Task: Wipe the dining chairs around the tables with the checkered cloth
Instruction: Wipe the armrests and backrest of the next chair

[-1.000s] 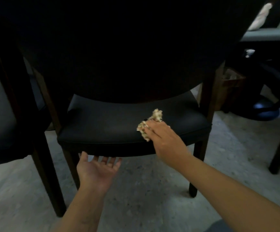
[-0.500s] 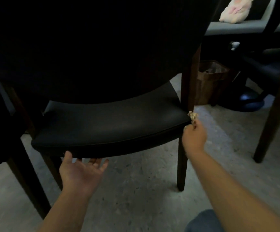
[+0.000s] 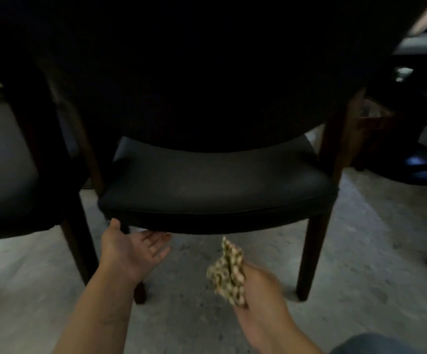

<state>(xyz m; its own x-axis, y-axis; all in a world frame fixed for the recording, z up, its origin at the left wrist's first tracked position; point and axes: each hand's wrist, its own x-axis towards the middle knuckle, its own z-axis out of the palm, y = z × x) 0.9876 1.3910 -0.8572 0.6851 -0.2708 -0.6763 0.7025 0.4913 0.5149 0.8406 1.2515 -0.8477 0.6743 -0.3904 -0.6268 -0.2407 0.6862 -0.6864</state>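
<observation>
Cloth came off the chair (image 3: 215, 185).
My right hand (image 3: 261, 290) had pulled back near, gripping the checkered cloth (image 3: 227, 272); left hand (image 3: 133, 247) stayed flat, released.

Dim room: a speckled grey concrete floor (image 3: 360, 251) filled the lower frame; a blue-based swivel chair (image 3: 421, 162) stood at right.

The chair (image 3: 212, 185) has a smooth, faintly sheened leather-like seat on dark wood legs; the floor (image 3: 360, 251) looks matt and speckled.
</observation>
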